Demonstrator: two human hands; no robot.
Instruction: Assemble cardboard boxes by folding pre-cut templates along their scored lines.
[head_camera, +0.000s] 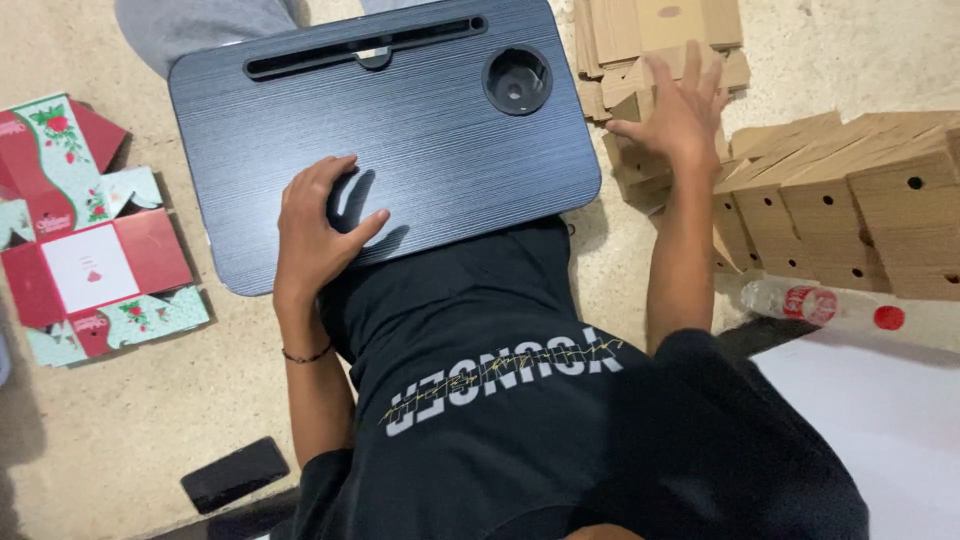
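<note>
Floor: I see a pale beige, speckled surface (120, 420) filling the view; no walls or windows show.
Lap desk: dark, wood-grained tray (430, 140) with a slot and a round cup recess.
Floor, left: flattened red-and-mint printed cartons (90, 250); a black phone (235, 473).
Floor, right: white sheet (880, 440); plastic bottle (825, 305), lying.
Light: even, soft shadows.

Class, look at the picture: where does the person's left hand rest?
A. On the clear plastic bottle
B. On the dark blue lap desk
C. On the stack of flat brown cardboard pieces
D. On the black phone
B: the left hand lies spread, palm down, on the dark blue lap desk.
</note>
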